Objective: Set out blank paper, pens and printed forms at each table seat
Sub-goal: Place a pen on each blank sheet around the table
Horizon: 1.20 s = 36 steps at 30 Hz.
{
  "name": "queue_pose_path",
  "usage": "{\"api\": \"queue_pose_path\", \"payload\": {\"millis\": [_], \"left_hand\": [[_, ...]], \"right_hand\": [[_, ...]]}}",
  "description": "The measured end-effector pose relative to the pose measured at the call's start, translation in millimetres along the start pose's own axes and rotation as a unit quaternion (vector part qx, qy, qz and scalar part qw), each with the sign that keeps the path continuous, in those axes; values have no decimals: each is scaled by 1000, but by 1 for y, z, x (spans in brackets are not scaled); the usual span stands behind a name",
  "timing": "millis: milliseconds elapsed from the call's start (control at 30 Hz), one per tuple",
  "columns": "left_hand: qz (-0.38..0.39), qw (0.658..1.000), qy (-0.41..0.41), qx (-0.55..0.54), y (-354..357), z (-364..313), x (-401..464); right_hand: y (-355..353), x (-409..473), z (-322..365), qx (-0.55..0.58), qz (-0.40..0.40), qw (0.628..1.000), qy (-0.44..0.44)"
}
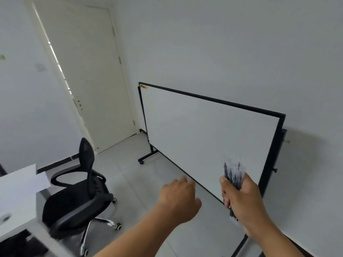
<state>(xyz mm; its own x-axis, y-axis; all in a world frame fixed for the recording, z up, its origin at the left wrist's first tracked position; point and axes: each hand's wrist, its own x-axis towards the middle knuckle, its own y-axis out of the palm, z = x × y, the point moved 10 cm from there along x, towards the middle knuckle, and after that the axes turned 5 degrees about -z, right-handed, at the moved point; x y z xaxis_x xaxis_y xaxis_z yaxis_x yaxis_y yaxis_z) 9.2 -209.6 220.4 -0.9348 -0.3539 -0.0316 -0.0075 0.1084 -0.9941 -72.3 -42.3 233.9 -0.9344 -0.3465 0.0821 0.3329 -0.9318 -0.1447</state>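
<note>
My right hand grips a bundle of several dark pens upright, their tips pointing up in front of the whiteboard. My left hand hangs in the air to the left of it, back of the hand up, fingers loosely curled and holding nothing. White sheets of paper lie on the grey table at the far left; I cannot tell whether they are blank or printed.
A black mesh office chair on castors stands beside the table. A black-framed rolling whiteboard stands against the right wall. A white door is at the back. Grey tiled floor lies between chair and whiteboard.
</note>
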Motion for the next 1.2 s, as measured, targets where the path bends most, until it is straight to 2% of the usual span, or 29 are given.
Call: {"api": "queue_pose_path", "payload": {"millis": [300,500,833,1200], "left_hand": [[-2,983,-184,-14,13,160,-120],[-9,966,-254,-38,2,240,-168],[-52,960,-273,-34,-45,366,-175],[-95,970,-221,-32,-86,410,-107]], "right_hand": [[173,-58,26,-10,190,981,-22],[275,-82,45,-11,259,965,-44],[406,-83,101,2,259,964,-62],[448,-35,144,44,243,967,-65]]}}
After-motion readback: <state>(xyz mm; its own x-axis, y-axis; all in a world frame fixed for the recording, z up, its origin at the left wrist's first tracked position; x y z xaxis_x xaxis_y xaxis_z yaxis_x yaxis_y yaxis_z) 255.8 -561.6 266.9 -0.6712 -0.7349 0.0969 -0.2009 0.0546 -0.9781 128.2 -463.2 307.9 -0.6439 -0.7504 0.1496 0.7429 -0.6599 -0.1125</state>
